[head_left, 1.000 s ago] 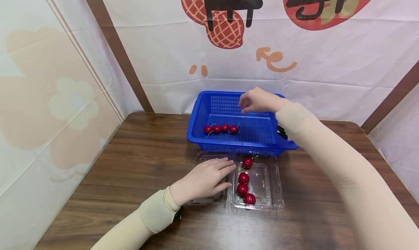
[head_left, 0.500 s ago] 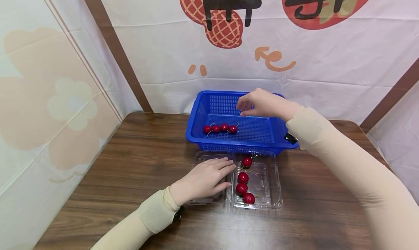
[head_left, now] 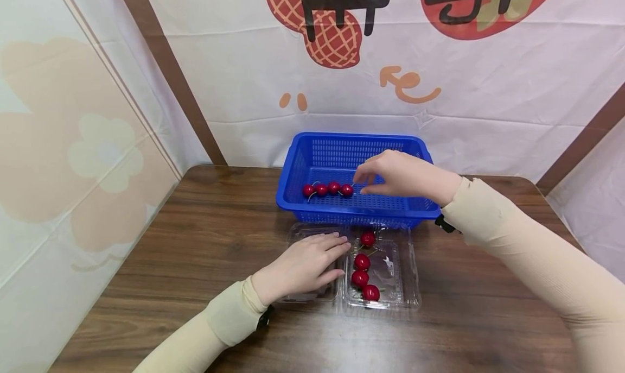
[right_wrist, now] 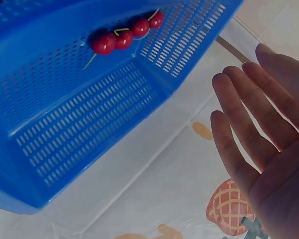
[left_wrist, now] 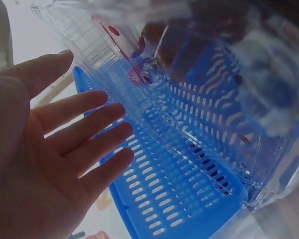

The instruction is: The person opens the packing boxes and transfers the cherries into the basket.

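A wooden bench (head_left: 205, 242) carries a blue basket (head_left: 293, 183) at the back and a clear clamshell box (head_left: 405, 275) just in front of it. The right hand (head_left: 405, 175) hovers over the basket with its fingers (right_wrist: 239, 144) straight and spread, holding nothing; four cherries in the basket (head_left: 327, 189) lie in a row on the basket floor just to the left of those fingertips, apart from them. The left hand (head_left: 300, 270) rests flat on the left half of the box, fingers (left_wrist: 89, 144) relaxed and extended, with four more cherries in the box (head_left: 363, 270) lined up in the right half just beside its fingertips.
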`<state>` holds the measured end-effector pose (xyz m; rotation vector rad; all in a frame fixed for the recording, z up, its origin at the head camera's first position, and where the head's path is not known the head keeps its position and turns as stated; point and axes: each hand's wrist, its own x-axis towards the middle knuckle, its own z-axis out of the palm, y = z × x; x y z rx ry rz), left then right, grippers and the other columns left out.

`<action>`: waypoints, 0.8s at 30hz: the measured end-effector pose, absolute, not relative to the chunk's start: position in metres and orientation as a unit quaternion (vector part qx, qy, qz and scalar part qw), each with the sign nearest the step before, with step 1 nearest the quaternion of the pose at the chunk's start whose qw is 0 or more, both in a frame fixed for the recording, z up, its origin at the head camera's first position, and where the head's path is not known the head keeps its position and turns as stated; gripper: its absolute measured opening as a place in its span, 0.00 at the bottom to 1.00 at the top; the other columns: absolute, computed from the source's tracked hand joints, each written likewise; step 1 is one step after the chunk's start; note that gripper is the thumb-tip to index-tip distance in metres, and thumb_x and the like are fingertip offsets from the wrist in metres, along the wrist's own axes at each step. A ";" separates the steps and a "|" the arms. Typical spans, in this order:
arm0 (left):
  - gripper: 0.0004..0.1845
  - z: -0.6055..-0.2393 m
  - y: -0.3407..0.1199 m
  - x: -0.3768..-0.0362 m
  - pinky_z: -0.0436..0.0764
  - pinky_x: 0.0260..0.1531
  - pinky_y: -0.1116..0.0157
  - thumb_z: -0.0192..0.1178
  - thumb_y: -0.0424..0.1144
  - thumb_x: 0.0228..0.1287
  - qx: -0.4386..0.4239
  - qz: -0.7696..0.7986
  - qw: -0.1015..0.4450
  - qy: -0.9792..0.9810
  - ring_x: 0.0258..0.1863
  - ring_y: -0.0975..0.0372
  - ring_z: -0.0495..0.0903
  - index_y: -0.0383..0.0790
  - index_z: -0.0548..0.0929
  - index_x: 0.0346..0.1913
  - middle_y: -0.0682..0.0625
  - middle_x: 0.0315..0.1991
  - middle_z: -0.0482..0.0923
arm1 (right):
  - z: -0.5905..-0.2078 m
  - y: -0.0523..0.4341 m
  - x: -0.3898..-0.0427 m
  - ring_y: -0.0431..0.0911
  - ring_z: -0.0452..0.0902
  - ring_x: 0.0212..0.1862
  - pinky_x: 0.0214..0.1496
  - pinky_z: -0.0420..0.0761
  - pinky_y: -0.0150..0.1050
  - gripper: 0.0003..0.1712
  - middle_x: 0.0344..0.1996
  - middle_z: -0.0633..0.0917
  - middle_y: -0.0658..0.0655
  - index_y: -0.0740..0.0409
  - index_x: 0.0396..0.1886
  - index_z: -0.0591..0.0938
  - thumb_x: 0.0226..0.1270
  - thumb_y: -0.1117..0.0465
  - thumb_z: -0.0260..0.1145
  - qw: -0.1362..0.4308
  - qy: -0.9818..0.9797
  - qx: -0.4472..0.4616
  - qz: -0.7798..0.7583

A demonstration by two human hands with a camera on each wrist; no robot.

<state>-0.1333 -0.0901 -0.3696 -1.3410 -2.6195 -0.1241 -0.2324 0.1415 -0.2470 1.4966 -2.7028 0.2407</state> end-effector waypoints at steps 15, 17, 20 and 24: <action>0.27 -0.369 -0.091 -0.133 0.72 0.63 0.59 0.57 0.52 0.65 -0.456 -0.044 0.106 -0.883 0.62 0.54 0.74 0.38 0.76 0.61 0.45 0.60 0.76 | -0.264 0.160 -0.214 0.39 0.83 0.36 0.39 0.84 0.37 0.10 0.36 0.87 0.47 0.50 0.41 0.85 0.58 0.56 0.71 0.036 -0.872 0.481 0.090; 0.27 -0.370 -0.092 -0.133 0.72 0.63 0.59 0.57 0.52 0.65 -0.455 -0.045 0.106 -0.883 0.62 0.54 0.74 0.38 0.76 0.60 0.45 0.60 0.76 | -0.267 0.163 -0.213 0.39 0.83 0.36 0.40 0.84 0.37 0.10 0.36 0.87 0.47 0.50 0.40 0.85 0.58 0.56 0.71 0.038 -0.871 0.482 0.092; 0.27 -0.370 -0.092 -0.133 0.72 0.63 0.59 0.57 0.52 0.65 -0.454 -0.046 0.107 -0.883 0.62 0.54 0.74 0.38 0.76 0.60 0.45 0.60 0.76 | -0.271 0.168 -0.211 0.39 0.84 0.37 0.41 0.84 0.37 0.11 0.36 0.87 0.47 0.51 0.41 0.85 0.59 0.55 0.70 0.037 -0.872 0.480 0.092; 0.27 -0.371 -0.093 -0.133 0.72 0.63 0.59 0.57 0.52 0.65 -0.454 -0.047 0.108 -0.883 0.62 0.54 0.74 0.38 0.76 0.60 0.45 0.60 0.76 | -0.275 0.174 -0.208 0.39 0.84 0.38 0.42 0.84 0.38 0.11 0.37 0.87 0.48 0.52 0.42 0.85 0.60 0.55 0.69 0.027 -0.876 0.472 0.094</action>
